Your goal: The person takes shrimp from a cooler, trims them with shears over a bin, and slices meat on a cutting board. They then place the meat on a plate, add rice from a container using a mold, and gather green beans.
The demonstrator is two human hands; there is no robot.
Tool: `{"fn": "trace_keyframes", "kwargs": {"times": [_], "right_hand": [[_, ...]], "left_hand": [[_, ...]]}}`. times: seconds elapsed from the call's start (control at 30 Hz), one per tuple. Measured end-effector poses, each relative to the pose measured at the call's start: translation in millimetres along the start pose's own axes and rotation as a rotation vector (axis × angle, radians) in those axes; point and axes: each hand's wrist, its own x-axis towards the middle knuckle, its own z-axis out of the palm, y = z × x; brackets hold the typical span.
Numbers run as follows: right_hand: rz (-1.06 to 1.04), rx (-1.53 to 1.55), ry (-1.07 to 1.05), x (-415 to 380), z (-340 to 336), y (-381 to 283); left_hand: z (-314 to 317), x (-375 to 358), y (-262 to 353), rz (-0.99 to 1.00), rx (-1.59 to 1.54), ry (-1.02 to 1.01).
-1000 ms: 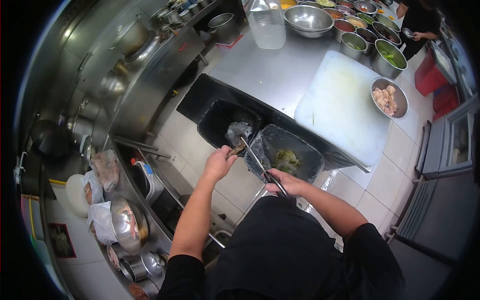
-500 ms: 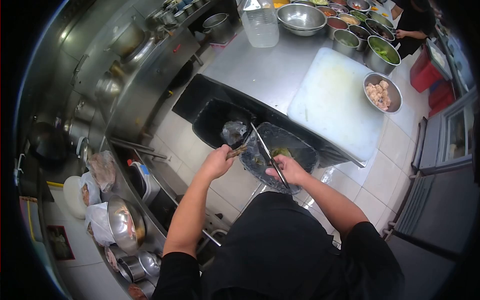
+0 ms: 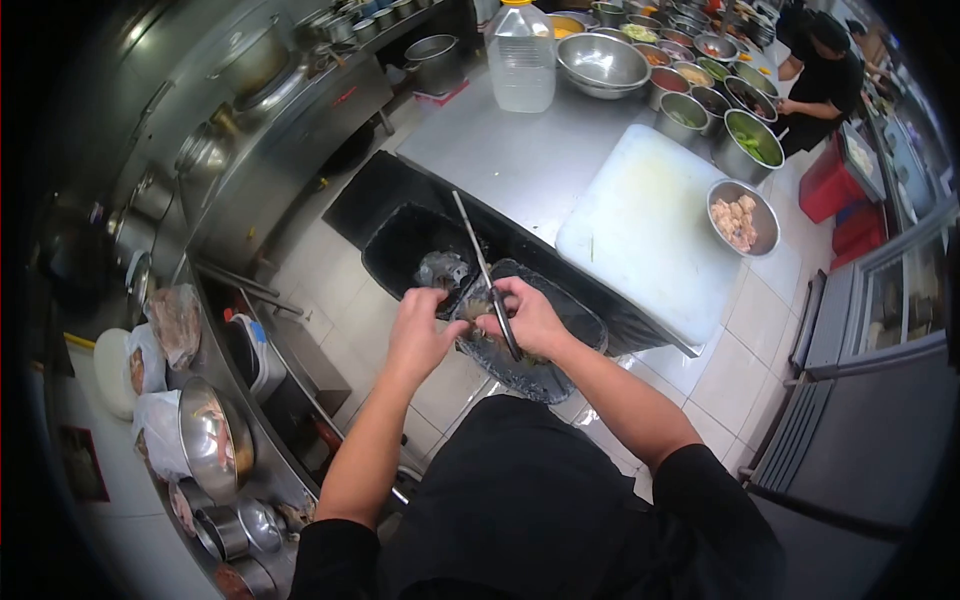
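My right hand (image 3: 525, 318) is closed around a long, narrow knife (image 3: 474, 238), its blade pointing up and away and its dark handle toward me. My left hand (image 3: 415, 332) is beside it, thumb and fingers apart, thumb tip close to the right fingers. Some brownish matter shows between the hands, too small to name. Both hands are above two dark bins. The left bin (image 3: 385, 250) has a crumpled clear plastic bag (image 3: 441, 270) in it. The right bin (image 3: 575, 318) has a plastic liner, and its contents are mostly hidden by my hands.
Ahead, a steel table (image 3: 470, 155) bears a white cutting board (image 3: 640, 225), a bowl of pale meat pieces (image 3: 738, 222), a water jug (image 3: 522, 65) and several ingredient pots. Bagged food and a steel bowl (image 3: 210, 440) are at left. Another person (image 3: 825, 75) stands far right.
The brown stalk-like piece held in my left hand no longer shows there. My hands have come together, and the knife has swung away from the right bin. The view has shifted slightly.
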Motion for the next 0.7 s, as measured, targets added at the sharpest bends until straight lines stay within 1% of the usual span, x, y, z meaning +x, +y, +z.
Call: {"fn": "trace_keyframes", "kwargs": {"times": [0.03, 0.07, 0.1, 0.13, 0.17, 0.2, 0.23, 0.27, 0.3, 0.33, 0.37, 0.47, 0.5, 0.6, 0.63, 0.7], "right_hand": [[-0.047, -0.084, 0.072, 4.0, 2.0, 12.7], [-0.106, -0.17, 0.163, 8.0, 0.2, 16.5], [-0.1, -0.322, 0.218, -1.1, 3.6, -4.8], [-0.165, -0.452, 0.266, -11.8, 9.0, -26.3], [-0.165, -0.461, 0.254, -12.6, 13.3, -27.0], [-0.205, -0.518, 0.195, -13.2, 17.1, -28.4], [-0.318, -0.526, 0.191, -6.8, 24.2, -14.3], [-0.304, -0.617, 0.176, -8.8, 28.7, -16.1], [-0.284, -0.697, 0.147, -11.8, 33.5, -23.5], [-0.311, -0.766, 0.142, -13.0, 35.8, -28.5], [-0.342, -0.769, 0.142, -10.2, 37.5, -27.0], [-0.413, -0.818, 0.147, -5.2, 35.3, -25.1], [-0.435, -0.842, 0.148, -4.0, 33.2, -26.6], [-0.406, -0.846, 0.191, -5.2, 29.9, -35.5], [-0.43, -0.801, 0.209, -2.1, 28.4, -34.4], [-0.43, -0.804, 0.273, -3.8, 21.0, -37.2]], "left_hand": [[-5.7, -12.5, 1.5, -0.193, -0.087, -0.096], [-11.2, -19.7, 5.3, -0.4, -0.303, -0.297], [-11.3, -28.5, 10.0, -0.589, -0.524, -0.514], [3.4, -43.2, 5.1, -0.743, -0.811, -0.489], [27.5, -51.8, -6.4, -0.875, -1.102, -0.478], [46.6, -56.6, -18.2, -1.021, -1.269, -0.443], [42.6, -41.4, 4.0, -0.983, -1.505, -0.336], [41.5, -31.4, 11.9, -0.985, -1.621, -0.28], [44.4, -26.4, 9.5, -0.946, -1.679, -0.273], [43.0, -25.2, 4.5, -0.929, -1.729, -0.255], [37.7, -23.4, 1.8, -0.953, -1.752, -0.236], [35.3, -15.6, -9.9, -0.911, -1.723, -0.22], [34.9, -9.7, -4.6, -0.919, -1.691, -0.147], [38.2, 1.8, -5.8, -0.843, -1.601, -0.117], [38.6, 3.5, -3.2, -0.865, -1.578, -0.074], [39.7, 15.9, -10.7, -0.869, -1.566, -0.133]]}}
